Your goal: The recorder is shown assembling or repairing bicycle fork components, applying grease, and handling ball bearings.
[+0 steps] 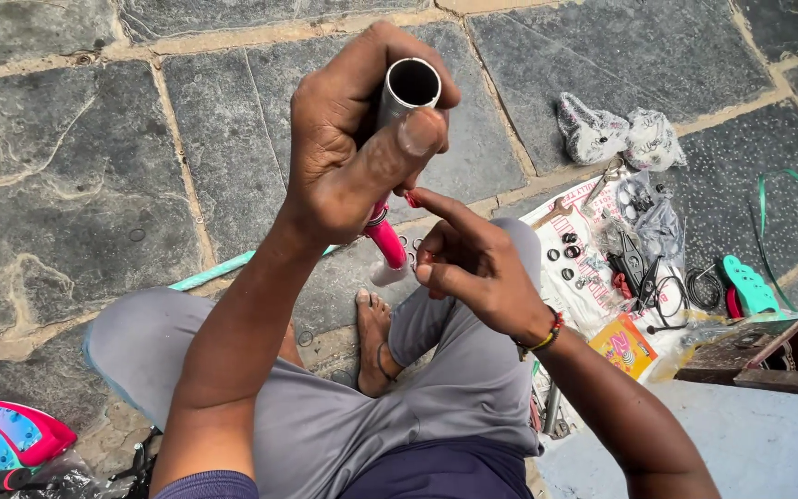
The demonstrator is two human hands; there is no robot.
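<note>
Person sits cross-legged on a stone slab floor (66, 185), grey trousers, bare foot (373, 342) btwn the knees.

Left hand (344, 157) is closed tight round a metal tube (406, 92), thumb pressed up along its side near the open end; the tube's mouth faces the camera, hollow and dark inside. Lower part of the tube is pink (387, 242), w/ a whitish end just above the foot.

Right hand (473, 263) is half-curled just below and right of the left, index finger stretched out, tip touching the tube's pink part. Whether it pinches anything small, can't tell. Beaded band on that wrist.

Right of the knee, on the floor: a printed white sheet (584, 277) w/ several small black rings (565, 261), pliers (634, 263) and black wire loops (695, 288) beside it. Crumpled plastic bags (616, 137) lie further up. Small orange packet (622, 346) near the right forearm, teal plastic part (750, 286) and a dark wooden box (755, 356) at far right. Pink-and-teal plastic piece (6, 434) at bottom left.
</note>
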